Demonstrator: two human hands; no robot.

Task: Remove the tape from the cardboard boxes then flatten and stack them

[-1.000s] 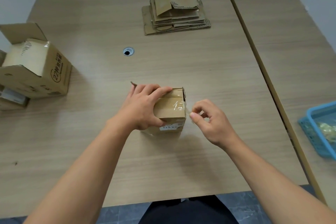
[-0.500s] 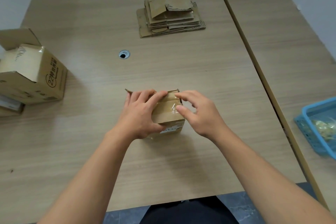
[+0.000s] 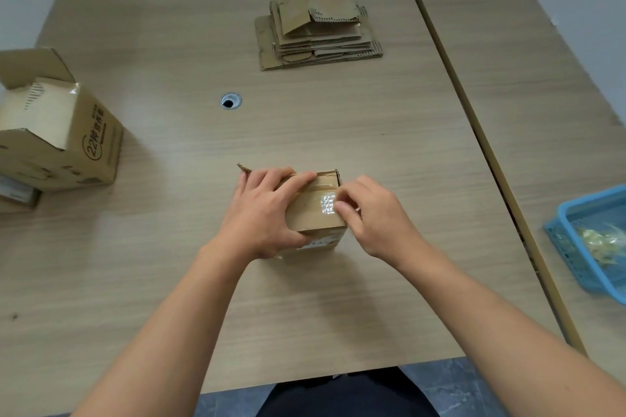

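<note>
Small box [image 3: 310, 215] sits on the table [image 3: 338, 132] near its front edge, directly before the person, between both hands. Left hand [image 3: 267, 210] grips it: fingers spread across the top panel, thumb on the near face, holding it down. Right hand [image 3: 372, 218] works at the right top edge, thumb and forefinger drawn together on the glossy tape [image 3: 326, 204]. It looks like a pinch on a lifted end, though whether an end is actually free cannot be told. Judgement on handling: the box is corrugated, small and probably light, so it will slide or tip unless the holding hand keeps it pinned. The panels are stiff but crush at the corners if squeezed hard. The tape is thin, slick and clingy, likely to tear into slivers or strip the paper facing. Best hold is a low pinch at a loosened corner, peeling flat along the seam. The far flap stands slightly open. Stack of flattened boxes [image 3: 318, 34] lies at the far side, well apart. Larger box [image 3: 61, 139], with its flap open, waits at the left. Blue basket [image 3: 565, 256] holding crumpled clear material sits at the right.
</note>
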